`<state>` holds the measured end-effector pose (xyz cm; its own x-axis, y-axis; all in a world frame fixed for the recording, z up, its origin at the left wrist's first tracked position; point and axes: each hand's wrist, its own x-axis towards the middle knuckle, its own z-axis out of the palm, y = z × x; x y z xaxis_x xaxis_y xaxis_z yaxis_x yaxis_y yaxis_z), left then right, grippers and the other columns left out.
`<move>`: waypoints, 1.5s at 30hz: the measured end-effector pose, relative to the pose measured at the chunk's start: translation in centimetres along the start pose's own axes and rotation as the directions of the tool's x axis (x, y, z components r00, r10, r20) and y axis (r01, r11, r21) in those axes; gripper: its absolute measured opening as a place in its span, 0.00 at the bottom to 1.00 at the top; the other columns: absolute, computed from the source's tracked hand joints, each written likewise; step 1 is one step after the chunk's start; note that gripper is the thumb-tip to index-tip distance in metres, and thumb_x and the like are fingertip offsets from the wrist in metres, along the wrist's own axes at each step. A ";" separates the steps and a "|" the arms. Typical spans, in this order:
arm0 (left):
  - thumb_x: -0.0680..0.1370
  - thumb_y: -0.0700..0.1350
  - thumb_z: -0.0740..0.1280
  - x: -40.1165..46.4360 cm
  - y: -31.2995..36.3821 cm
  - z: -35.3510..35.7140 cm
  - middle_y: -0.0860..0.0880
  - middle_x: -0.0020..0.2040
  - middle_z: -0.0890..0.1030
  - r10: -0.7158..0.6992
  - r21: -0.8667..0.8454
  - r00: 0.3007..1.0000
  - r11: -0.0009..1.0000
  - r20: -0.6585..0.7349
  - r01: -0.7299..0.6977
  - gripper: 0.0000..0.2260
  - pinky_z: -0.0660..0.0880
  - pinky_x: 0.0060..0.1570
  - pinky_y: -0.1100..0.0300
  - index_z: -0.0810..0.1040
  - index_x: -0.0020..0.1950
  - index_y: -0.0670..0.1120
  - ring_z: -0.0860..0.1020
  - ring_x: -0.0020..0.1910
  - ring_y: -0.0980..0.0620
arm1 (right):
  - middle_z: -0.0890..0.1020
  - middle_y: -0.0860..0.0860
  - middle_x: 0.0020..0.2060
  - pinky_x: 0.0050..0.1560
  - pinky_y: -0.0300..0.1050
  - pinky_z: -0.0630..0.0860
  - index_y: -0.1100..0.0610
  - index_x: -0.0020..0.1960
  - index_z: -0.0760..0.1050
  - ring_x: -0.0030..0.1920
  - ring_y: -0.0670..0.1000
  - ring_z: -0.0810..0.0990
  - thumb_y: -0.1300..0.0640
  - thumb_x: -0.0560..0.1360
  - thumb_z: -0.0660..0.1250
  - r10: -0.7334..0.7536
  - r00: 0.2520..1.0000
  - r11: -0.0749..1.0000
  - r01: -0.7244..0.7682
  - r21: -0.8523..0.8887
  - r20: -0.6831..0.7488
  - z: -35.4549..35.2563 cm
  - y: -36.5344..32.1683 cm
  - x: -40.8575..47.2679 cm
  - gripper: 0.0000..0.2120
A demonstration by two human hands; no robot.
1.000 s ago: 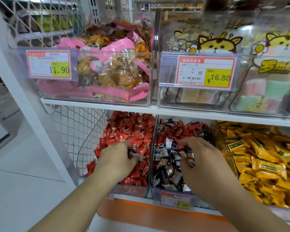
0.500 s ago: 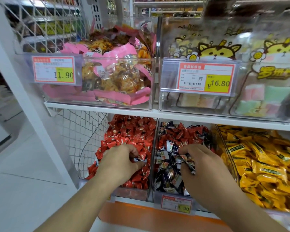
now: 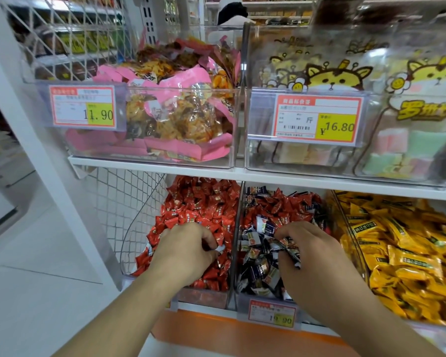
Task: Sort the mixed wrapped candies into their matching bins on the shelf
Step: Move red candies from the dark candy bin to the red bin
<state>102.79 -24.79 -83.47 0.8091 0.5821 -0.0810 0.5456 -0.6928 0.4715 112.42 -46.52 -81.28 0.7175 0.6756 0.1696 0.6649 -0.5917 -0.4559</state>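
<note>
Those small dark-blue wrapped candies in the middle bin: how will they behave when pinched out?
The dark-blue wrapped candies look glossy, so probably slippery. They lie loose in the clear middle bin, so neighbours likely shift. The right hand grips several, suggesting they are light.

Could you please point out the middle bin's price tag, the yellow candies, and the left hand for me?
middle bin's price tag (image 3: 272,313): head view, on the label's face.
yellow candies (image 3: 397,248): head view, on a wrapper mid-pile.
left hand (image 3: 184,249): head view, on the back of the hand.
</note>
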 end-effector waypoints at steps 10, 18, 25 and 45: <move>0.79 0.50 0.72 0.2 -0.4 0.2 0.59 0.38 0.81 0.015 0.046 0.999 0.999 -0.030 -0.014 0.05 0.78 0.61 0.50 0.83 0.42 0.56 0.78 0.36 0.60 | 0.74 0.40 0.64 0.55 0.27 0.65 0.46 0.66 0.75 0.64 0.41 0.73 0.57 0.79 0.67 -0.012 1.000 1.000 0.012 -0.025 0.006 0.3 0.3 0.1 0.16; 0.72 0.67 0.74 0.4 -0.6 0.7 0.57 0.56 0.83 -0.034 0.041 0.999 0.999 0.023 0.033 0.12 0.76 0.63 0.49 0.84 0.45 0.61 0.79 0.59 0.46 | 0.75 0.40 0.62 0.59 0.31 0.68 0.46 0.64 0.76 0.63 0.41 0.74 0.58 0.79 0.66 -0.016 1.000 1.000 0.016 -0.009 0.013 0.2 0.2 -0.1 0.15; 0.76 0.50 0.77 0.3 -0.6 0.6 0.59 0.40 0.82 0.015 -0.010 0.996 1.000 -0.084 -0.016 0.07 0.80 0.44 0.60 0.81 0.41 0.56 0.80 0.42 0.60 | 0.75 0.40 0.62 0.60 0.32 0.69 0.47 0.64 0.76 0.64 0.42 0.74 0.57 0.79 0.67 -0.020 1.000 1.000 0.020 -0.015 0.017 0.1 0.2 -0.1 0.15; 0.75 0.47 0.78 -4.0 3.3 -4.2 0.59 0.44 0.85 0.310 -0.445 0.949 0.842 -0.062 -0.304 0.05 0.76 0.55 0.58 0.86 0.43 0.58 0.82 0.49 0.60 | 0.77 0.32 0.59 0.58 0.25 0.68 0.39 0.68 0.74 0.61 0.34 0.74 0.47 0.79 0.70 -0.177 0.981 0.964 0.188 0.186 -0.078 -0.1 -1.8 -0.5 0.18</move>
<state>100.42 -27.60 -77.96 0.9231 0.3642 0.1237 0.1163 -0.5708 0.8128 110.87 -45.84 -80.49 0.6028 0.7330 0.3151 0.7377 -0.3616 -0.5701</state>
